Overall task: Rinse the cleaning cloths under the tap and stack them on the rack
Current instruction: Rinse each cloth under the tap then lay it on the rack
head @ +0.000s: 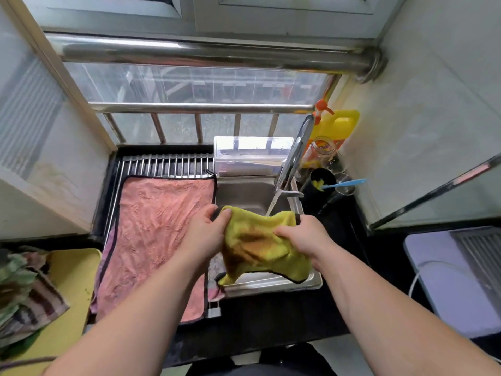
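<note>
A yellow cloth (pixel 260 248) with a dark edge hangs over the steel sink (pixel 271 286), under a thin stream of water from the tap (pixel 294 153). My left hand (pixel 206 232) grips its left top corner. My right hand (pixel 303 237) grips its right side, fingers curled into the fabric. A pink cloth (pixel 157 226) lies flat on the metal rack (pixel 162 165) left of the sink.
A pile of striped cloths (pixel 24 289) sits on a yellow board (pixel 73 267) at the far left. Behind the sink are a clear plastic box (pixel 252 154), a yellow jug (pixel 336 126), jars and a black cup with a blue brush (pixel 344 183). A white appliance (pixel 455 278) stands right.
</note>
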